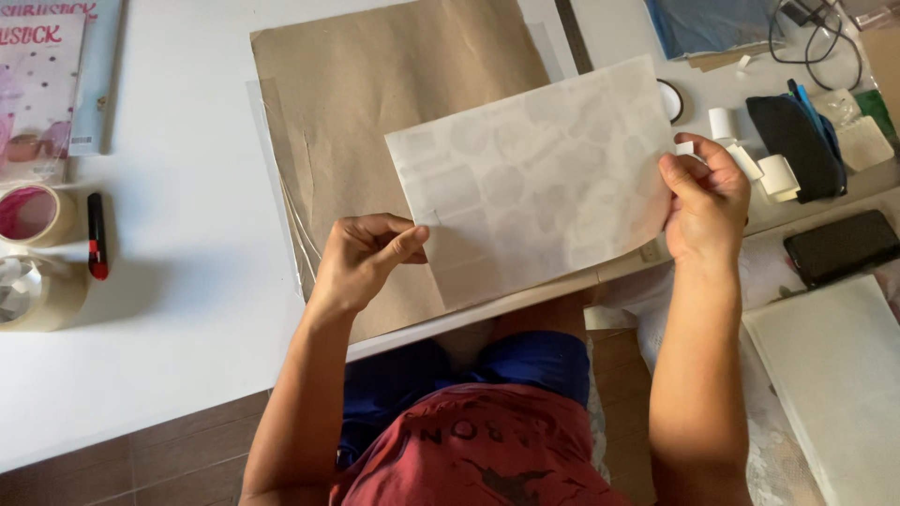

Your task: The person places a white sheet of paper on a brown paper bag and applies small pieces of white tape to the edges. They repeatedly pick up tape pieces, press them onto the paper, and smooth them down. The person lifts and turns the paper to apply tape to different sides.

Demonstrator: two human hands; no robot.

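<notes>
At frame centre, the left hand (361,258) and right hand (705,204) each pinch an edge of a translucent sheet (534,178), lifted over brown paper (375,112). Faint shapes show through the sheet, too pale to identify. The right fingertips are hidden behind it.

This looks like a craft corner in a home. A white table (187,281) holds brown paper (375,84), rolls of tape (33,290) on the left, and a red and black marker (97,234). On the right lie a dark pencil case (797,141), a black phone (841,245) and small white rolls (778,175). The floor near the table has brown tiles (159,459).
</notes>
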